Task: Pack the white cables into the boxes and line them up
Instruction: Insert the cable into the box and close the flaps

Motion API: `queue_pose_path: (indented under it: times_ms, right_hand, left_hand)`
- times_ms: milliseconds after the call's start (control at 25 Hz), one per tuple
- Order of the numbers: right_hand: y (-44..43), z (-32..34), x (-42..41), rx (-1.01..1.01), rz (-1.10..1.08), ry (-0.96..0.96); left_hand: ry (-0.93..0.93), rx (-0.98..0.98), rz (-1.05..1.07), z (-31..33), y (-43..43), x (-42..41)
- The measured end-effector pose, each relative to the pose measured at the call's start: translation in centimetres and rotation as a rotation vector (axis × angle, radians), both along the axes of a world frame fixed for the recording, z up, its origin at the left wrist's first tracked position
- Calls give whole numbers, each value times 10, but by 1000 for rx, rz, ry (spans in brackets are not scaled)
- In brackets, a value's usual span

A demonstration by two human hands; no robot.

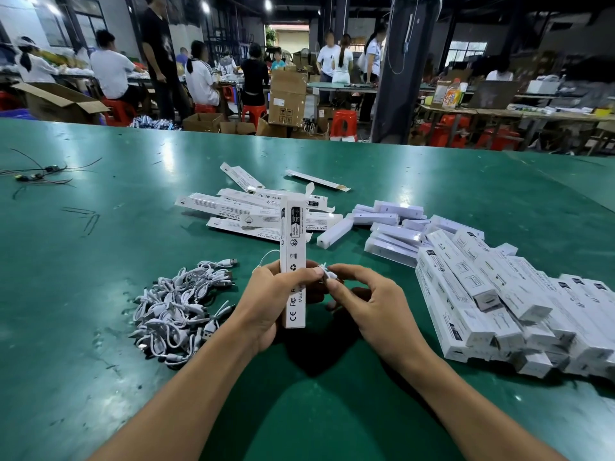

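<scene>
My left hand grips a long white box held upright over the green table, its top flap open. Just to the right of the box, my right hand pinches a small coiled white cable between thumb and fingers. A heap of coiled white cables lies on the table left of my left hand. Flat empty white boxes are scattered behind my hands. Filled white boxes lie stacked side by side at the right.
Small white lamp bars are piled behind the filled boxes. Thin black wires lie at the far left of the table. Beyond the table's far edge are people at other benches, cardboard cartons, red stools and a dark pillar.
</scene>
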State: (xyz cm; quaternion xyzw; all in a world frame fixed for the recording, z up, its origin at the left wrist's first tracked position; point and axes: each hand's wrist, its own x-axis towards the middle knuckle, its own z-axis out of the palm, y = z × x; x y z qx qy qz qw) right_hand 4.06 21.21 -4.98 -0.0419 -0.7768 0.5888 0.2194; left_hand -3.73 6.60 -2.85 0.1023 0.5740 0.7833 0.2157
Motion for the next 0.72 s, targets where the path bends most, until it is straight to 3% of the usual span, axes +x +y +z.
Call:
queue_pose_path:
  times_ms: [160, 280, 400, 480, 720]
  right_hand:
    - [0, -1, -2, 23, -23, 28]
    - [3, 0, -6, -94, -34, 32]
    - [7, 7, -6, -168, -75, 74]
    - [13, 12, -5, -152, -180, 124]
    - [32, 25, 0, -112, -388, 264]
  left_hand:
    - [-1, 24, -54, 0, 0, 0]
    - [94, -68, -38, -2, 0, -1]
    - [574, -559, 179, -9, -2, -4]
    - [814, -745, 217, -13, -4, -5]
    - [1060, -795, 245, -19, -5, -4]
